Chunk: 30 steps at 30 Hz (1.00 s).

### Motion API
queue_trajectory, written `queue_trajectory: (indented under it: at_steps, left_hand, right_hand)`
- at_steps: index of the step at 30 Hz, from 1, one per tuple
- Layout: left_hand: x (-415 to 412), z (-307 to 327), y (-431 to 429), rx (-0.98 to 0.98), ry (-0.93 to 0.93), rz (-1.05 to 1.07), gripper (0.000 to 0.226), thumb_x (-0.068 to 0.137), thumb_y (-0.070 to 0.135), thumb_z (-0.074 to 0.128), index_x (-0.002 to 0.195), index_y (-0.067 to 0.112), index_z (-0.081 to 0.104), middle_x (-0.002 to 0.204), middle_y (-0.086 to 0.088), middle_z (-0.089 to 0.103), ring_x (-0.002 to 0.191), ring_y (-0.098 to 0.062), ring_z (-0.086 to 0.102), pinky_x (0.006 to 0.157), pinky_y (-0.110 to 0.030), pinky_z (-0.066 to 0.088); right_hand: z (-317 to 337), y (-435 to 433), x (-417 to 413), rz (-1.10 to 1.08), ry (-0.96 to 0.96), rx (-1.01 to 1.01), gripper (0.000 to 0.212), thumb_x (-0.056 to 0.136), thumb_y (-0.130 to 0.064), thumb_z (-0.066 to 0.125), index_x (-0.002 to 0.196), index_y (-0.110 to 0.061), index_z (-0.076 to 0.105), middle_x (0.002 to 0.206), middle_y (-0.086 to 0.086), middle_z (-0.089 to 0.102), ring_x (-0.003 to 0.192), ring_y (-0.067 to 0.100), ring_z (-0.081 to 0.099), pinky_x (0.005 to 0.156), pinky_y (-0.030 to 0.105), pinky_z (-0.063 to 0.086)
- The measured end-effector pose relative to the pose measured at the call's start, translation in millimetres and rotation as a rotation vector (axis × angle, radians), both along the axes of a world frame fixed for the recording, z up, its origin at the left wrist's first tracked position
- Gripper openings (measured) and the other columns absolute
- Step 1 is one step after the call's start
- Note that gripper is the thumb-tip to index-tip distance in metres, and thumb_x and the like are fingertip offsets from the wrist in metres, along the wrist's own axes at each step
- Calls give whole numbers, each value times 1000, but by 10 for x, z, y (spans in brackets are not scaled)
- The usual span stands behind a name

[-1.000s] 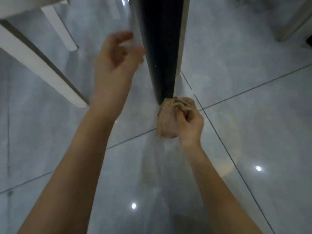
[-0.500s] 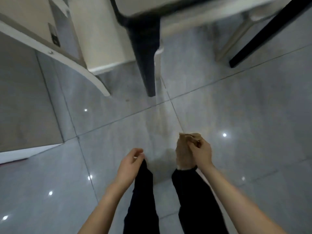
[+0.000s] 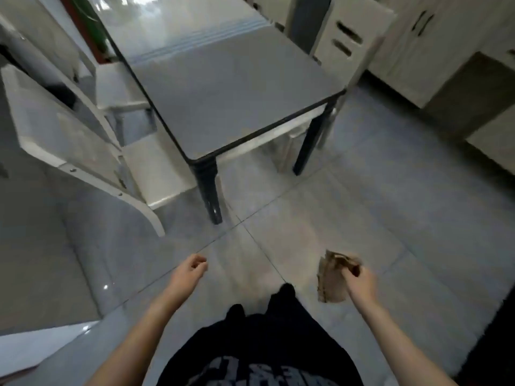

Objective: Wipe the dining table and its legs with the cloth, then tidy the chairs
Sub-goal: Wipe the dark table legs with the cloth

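The grey dining table [image 3: 228, 87] with a black rim stands ahead of me, seen from above. Its near black leg [image 3: 209, 190] meets the floor in front of my feet, and a second black leg [image 3: 306, 146] shows to the right. My right hand [image 3: 362, 282] grips a crumpled tan cloth [image 3: 331, 277] that hangs in the air over the floor, well short of the table. My left hand [image 3: 189, 271] hovers over the tiles with loosely curled fingers and holds nothing. A white chair [image 3: 83, 154] stands at the table's left side, angled outward.
A second white chair [image 3: 348, 43] stands at the table's far right, and another white seat [image 3: 119, 90] sits along the left side. Cream cabinets [image 3: 434, 45] line the right wall. Glossy grey floor tiles [image 3: 376, 213] surround the table.
I have risen from crouching at the table leg, so the view now takes in the tabletop. My right hand has pulled the cloth off the leg's foot, and my left hand has dropped low.
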<state>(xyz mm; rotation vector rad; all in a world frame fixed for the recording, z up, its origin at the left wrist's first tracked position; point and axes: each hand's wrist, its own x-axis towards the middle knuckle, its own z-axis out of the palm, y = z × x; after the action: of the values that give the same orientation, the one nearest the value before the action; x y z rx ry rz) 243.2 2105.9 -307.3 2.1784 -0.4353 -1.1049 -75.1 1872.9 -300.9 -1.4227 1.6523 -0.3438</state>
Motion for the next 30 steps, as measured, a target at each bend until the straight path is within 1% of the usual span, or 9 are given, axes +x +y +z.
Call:
queue_trajectory:
  at_steps: [7, 9, 12, 15, 19, 22, 26, 28, 30]
  left_hand:
    - [-418, -375, 638, 180, 169, 6, 15, 95, 7, 49, 101, -2, 59, 92, -21, 62, 70, -27, 54, 61, -30, 40]
    - [-485, -396, 522, 194, 172, -47, 16, 93, 5, 52, 103, -4, 60, 88, -20, 62, 71, -27, 54, 61, -30, 41]
    - [-563, -411, 170, 196, 173, -131, 17, 93, 13, 54, 105, 3, 61, 89, -14, 65, 74, -27, 59, 65, -32, 43]
    - [-848, -339, -447, 172, 145, -198, 17, 88, 21, 61, 100, 9, 63, 88, -11, 66, 73, -24, 61, 66, -32, 44]
    - [-1448, -324, -1199, 147, 165, -264, 12, 94, 12, 53, 100, 8, 62, 89, -12, 65, 73, -24, 59, 65, -30, 43]
    - [-1902, -365, -1568, 143, 184, -253, 16, 96, 11, 48, 102, 5, 61, 91, -13, 65, 73, -25, 59, 65, -30, 44]
    - [-2259, -394, -1832, 185, 197, -178, 18, 98, 11, 45, 105, 3, 59, 91, -15, 64, 70, -26, 57, 63, -30, 43]
    - [-2325, -433, -1922, 226, 203, -134, 19, 98, 10, 44, 107, 1, 58, 89, -16, 63, 66, -26, 56, 59, -29, 40]
    - [-2345, -487, -2028, 278, 209, -94, 20, 98, 9, 44, 109, -2, 57, 86, -17, 63, 64, -27, 55, 56, -28, 38]
  right_hand:
    - [-328, 933, -1268, -357, 131, 95, 36, 86, -22, 68, 112, 4, 65, 111, 23, 67, 108, 37, 61, 87, 37, 43]
    - [-437, 1100, -1600, -436, 120, 123, 42, 84, -29, 69, 111, 3, 65, 110, 21, 67, 109, 35, 61, 91, 38, 43]
    - [-447, 1222, -1957, -543, 140, 155, 27, 88, -13, 66, 105, 8, 65, 103, 21, 67, 101, 33, 61, 85, 38, 44]
    - [-486, 1187, -2342, -592, 209, 210, 32, 88, -21, 67, 106, 6, 66, 105, 27, 67, 103, 40, 61, 86, 41, 44]
    - [-588, 826, -2908, -626, 187, 184, 27, 85, -21, 68, 97, 3, 70, 96, 25, 69, 97, 39, 64, 86, 47, 50]
    - [-479, 343, -3150, -631, 95, 162, 24, 87, -10, 67, 101, 9, 67, 98, 18, 68, 97, 30, 62, 86, 39, 45]
    - [-334, -422, -3282, -604, 56, 83, 43, 77, -29, 72, 98, 8, 67, 100, 23, 69, 99, 34, 64, 82, 39, 46]
    - [-241, -840, -3268, -564, 37, 85, 28, 86, -19, 69, 99, 5, 66, 98, 13, 65, 97, 24, 60, 75, 31, 39]
    - [-250, -1272, -3239, -551, -31, 77, 20, 88, -13, 66, 101, 3, 66, 100, 15, 67, 98, 27, 62, 77, 29, 40]
